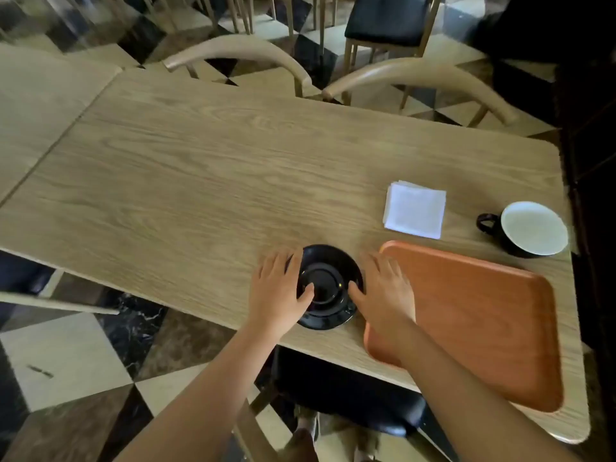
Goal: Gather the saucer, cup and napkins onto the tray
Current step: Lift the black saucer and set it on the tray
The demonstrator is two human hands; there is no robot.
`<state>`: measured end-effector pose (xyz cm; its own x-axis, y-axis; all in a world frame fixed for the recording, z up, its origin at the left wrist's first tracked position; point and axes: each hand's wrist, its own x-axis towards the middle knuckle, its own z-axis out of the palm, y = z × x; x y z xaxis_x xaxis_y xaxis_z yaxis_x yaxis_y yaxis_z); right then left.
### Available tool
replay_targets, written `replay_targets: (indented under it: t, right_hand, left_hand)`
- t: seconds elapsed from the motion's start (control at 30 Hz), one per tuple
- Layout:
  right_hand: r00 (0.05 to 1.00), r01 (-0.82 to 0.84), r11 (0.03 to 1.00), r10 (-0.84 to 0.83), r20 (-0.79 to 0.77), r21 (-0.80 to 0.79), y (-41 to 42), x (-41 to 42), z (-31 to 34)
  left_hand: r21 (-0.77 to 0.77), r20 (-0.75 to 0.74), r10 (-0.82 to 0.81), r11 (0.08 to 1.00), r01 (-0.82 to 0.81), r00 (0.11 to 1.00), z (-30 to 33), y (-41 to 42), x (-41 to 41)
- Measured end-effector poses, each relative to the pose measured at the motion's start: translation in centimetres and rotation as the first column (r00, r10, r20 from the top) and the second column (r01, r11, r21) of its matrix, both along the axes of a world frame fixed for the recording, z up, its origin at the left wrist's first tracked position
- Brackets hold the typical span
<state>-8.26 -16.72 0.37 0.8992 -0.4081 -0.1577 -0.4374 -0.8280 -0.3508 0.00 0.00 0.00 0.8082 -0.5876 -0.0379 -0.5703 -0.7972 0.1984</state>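
Observation:
A black saucer [328, 281] lies on the wooden table near its front edge, just left of an orange-brown tray [483, 321]. My left hand [276, 291] rests on the saucer's left rim with its thumb on the inner ring. My right hand [383, 291] touches the right rim, its palm over the tray's left edge. Both hands have fingers spread, and neither has lifted the saucer. White folded napkins [415, 210] lie beyond the tray. A black cup [530, 228] with a white inside stands at the far right.
The wooden table [200, 181] stretches to the left and back. Two curved wooden chair backs [240, 51] stand behind it. A dark chair seat [350, 395] sits under the front edge. A dark wall borders the right side.

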Motion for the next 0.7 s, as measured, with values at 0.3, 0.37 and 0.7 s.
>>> replay_targets:
  t: [0.3, 0.37, 0.7]
  right_hand:
    - [0.998, -0.021, 1.0, 0.022, -0.051, 0.023, 0.0, 0.9, -2.7]
    - [1.0, 0.012, 0.994, -0.01, -0.02, 0.105, 0.0, 0.9, -2.7]
    - [0.952, 0.164, 0.856, -0.267, 0.15, 0.49, -3.8, -1.1, -1.1]
  left_hand:
    - [-0.033, -0.199, 0.241, 0.967, -0.253, 0.95, -2.8, 1.5, -0.7]
    - [-0.072, -0.246, 0.292, 0.945, -0.318, 0.924, -2.7, 1.0, -0.9]
    - [-0.365, -0.728, 0.231, 0.666, -0.65, 0.646, -1.9, -1.0, -1.2]
